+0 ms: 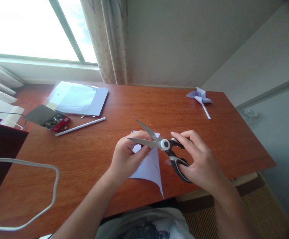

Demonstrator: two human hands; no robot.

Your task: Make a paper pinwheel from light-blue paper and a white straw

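Note:
My right hand [200, 159] grips a pair of scissors [164, 144] by its black and grey handles. The blades stand apart and point left, above the back of my left hand. My left hand [129, 154] is closed on a sheet of pale paper [148, 167], pinching its upper part between thumb and fingers. The paper curves down toward me, and a dark slit or line shows on its right side. Part of its upper edge is hidden behind the scissors and my fingers.
A paper pinwheel [199, 98] on a stick lies at the back right. At the back left are a stack of paper in a clear sleeve [77, 98], an opened box of small metal pieces [54, 121] and a rolled white stick [81, 126]. A white cable [56, 186] loops at the left.

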